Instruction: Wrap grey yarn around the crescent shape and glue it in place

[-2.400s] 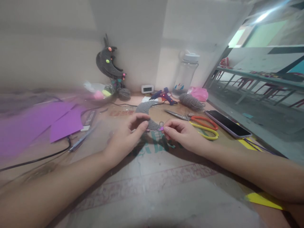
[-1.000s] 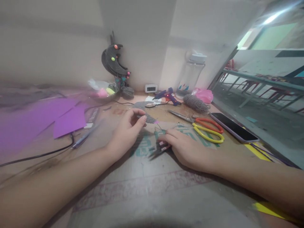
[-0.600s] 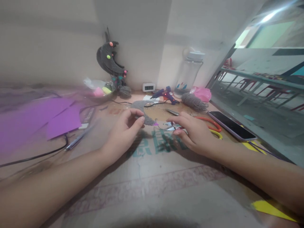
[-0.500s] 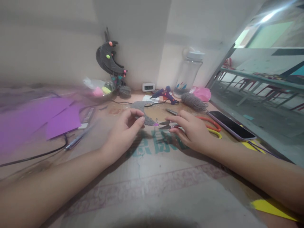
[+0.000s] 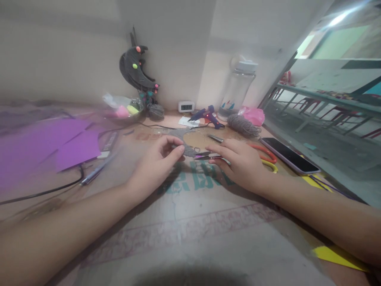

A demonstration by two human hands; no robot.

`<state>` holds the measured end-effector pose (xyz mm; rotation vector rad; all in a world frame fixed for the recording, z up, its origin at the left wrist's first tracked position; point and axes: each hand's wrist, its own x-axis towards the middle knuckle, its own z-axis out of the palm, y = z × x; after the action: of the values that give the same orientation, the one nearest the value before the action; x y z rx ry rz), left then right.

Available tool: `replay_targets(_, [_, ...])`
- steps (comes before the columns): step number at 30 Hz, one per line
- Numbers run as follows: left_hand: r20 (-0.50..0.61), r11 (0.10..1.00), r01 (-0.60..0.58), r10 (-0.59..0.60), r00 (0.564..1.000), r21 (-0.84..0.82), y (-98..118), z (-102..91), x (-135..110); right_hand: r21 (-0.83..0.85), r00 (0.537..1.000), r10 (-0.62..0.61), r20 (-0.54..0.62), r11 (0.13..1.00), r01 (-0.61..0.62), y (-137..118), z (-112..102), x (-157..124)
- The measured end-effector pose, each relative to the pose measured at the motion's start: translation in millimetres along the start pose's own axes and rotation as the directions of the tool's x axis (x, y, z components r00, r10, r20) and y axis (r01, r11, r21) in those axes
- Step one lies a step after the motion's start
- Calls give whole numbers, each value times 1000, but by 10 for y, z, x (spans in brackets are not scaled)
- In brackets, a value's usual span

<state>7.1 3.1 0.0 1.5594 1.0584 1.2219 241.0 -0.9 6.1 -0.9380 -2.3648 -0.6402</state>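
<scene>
A crescent (image 5: 188, 150) covered in grey yarn, with a bit of purple at its near tip, is pinched between the thumb and fingers of my left hand (image 5: 165, 159). My right hand (image 5: 238, 159) is closed around small scissors (image 5: 204, 155), whose dark, narrow blades point left at the crescent's purple tip. The fingers cover most of their grip. Beneath and behind that hand lies a tool with an orange and yellow handle (image 5: 266, 153); a metal tip (image 5: 214, 138) shows beyond the fingers, and the middle is hidden.
At the back stand a dark crescent ornament (image 5: 132, 69), a small clock (image 5: 186, 106), a glue gun (image 5: 206, 116) and a clear bottle (image 5: 238, 89). Grey yarn (image 5: 244, 125) and a phone (image 5: 290, 155) lie right. Purple sheets (image 5: 79, 147), a pen (image 5: 95, 174) and a black cable are left.
The scissor blades have drawn closer together and shifted slightly left at the crescent's tip. The grey crescent has tilted down a little; both hands otherwise keep their places.
</scene>
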Motion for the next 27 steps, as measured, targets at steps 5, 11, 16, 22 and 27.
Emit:
replay_targets(5, [26, 999, 29, -28, 999, -31, -4, 2, 3, -8, 999, -22, -31, 1000, 22, -5, 5, 14])
replay_targets(11, [48, 999, 46, -45, 998, -27, -6, 1, 15, -12, 996, -68, -55, 998, 67, 7, 27, 13])
replay_targets(16, [66, 996, 75, -73, 995, -39, -15, 5, 13, -11, 994, -89, -59, 996, 89, 24, 40, 13])
replay_targets(22, [76, 995, 91, -87, 993, -48, -23, 8, 9, -13, 992, -113, -57, 994, 113, 34, 38, 7])
replay_targets(27, [85, 998, 65, -63, 994, -23, -49, -3, 20, -14, 990, -131, -50, 991, 130, 47, 45, -3])
